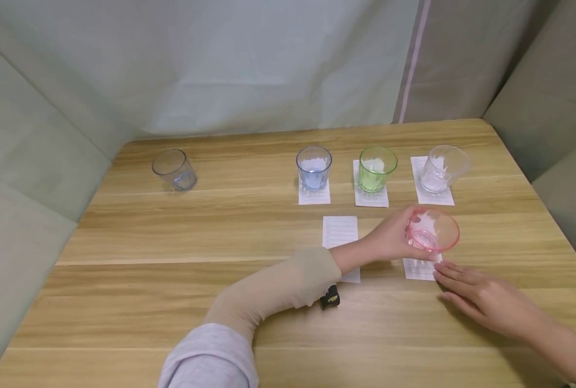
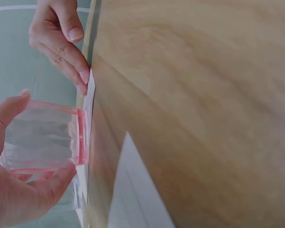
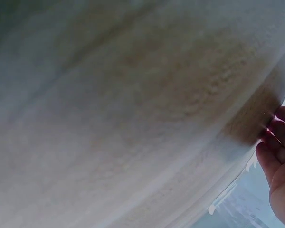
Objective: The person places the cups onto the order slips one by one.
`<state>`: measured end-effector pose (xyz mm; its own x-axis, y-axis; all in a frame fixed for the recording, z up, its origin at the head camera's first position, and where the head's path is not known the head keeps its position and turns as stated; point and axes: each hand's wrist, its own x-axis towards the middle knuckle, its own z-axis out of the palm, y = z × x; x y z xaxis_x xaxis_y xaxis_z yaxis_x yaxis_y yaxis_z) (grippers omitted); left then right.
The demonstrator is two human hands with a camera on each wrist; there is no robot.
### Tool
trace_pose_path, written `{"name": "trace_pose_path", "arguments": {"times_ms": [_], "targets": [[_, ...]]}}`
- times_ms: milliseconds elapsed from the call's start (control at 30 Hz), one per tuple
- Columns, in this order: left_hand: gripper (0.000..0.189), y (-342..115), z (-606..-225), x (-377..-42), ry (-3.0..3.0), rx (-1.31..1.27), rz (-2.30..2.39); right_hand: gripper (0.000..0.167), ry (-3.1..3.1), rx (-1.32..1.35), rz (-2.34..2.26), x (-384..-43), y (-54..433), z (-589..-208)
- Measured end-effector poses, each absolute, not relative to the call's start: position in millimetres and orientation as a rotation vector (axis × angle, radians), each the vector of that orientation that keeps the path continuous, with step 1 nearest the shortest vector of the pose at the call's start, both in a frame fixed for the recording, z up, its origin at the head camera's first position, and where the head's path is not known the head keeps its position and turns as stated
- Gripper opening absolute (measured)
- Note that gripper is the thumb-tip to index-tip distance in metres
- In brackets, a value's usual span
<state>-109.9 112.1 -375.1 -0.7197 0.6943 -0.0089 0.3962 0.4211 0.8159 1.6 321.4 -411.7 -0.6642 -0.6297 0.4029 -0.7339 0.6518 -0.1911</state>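
My left hand [image 1: 395,237] grips a pink-rimmed clear glass [image 1: 440,229] around its side, thumb and fingers on opposite walls in the left wrist view. The glass stands upright over a small lined paper slip [image 1: 419,270], its base right at the paper. On the slip's near right corner rest the fingertips of my right hand [image 1: 487,299], its fingers nearly straight. In the right wrist view only part of the right hand [image 3: 280,166] shows, at the right edge. A second lined slip [image 1: 340,229] lies partly hidden beneath my left forearm.
Behind, a blue glass [image 1: 314,179], a green glass [image 1: 372,180] and a clear glass [image 1: 433,180] each stand on a paper slip. A dark-tinted glass [image 1: 176,171] stands alone at the far left of the wooden table [image 1: 137,302]. Curtains [image 1: 249,70] hang around the table.
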Motion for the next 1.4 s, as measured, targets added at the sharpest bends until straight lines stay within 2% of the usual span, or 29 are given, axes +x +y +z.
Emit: {"name": "trace_pose_path", "arguments": {"times_ms": [500,900,1167,1400], "targets": [[0.086,117.6,-379.2,-110.3,2.332,1.002,1.222,0.050,-2.551,1.108,0.505,1.5,320.5,-412.0],[0.103,110.6,-378.6,-111.3,2.272,0.858,1.211,0.058,-2.484,1.103,0.428,-0.8,316.1,-412.4],[0.102,92.1,-369.4,-110.4,2.307,0.768,1.160,0.056,-2.469,1.105,0.393,-3.5,305.7,-403.8],[0.099,61.3,-357.8,-113.7,2.316,0.904,1.111,0.053,-2.312,1.172,0.373,-9.5,291.4,-393.0]]}}
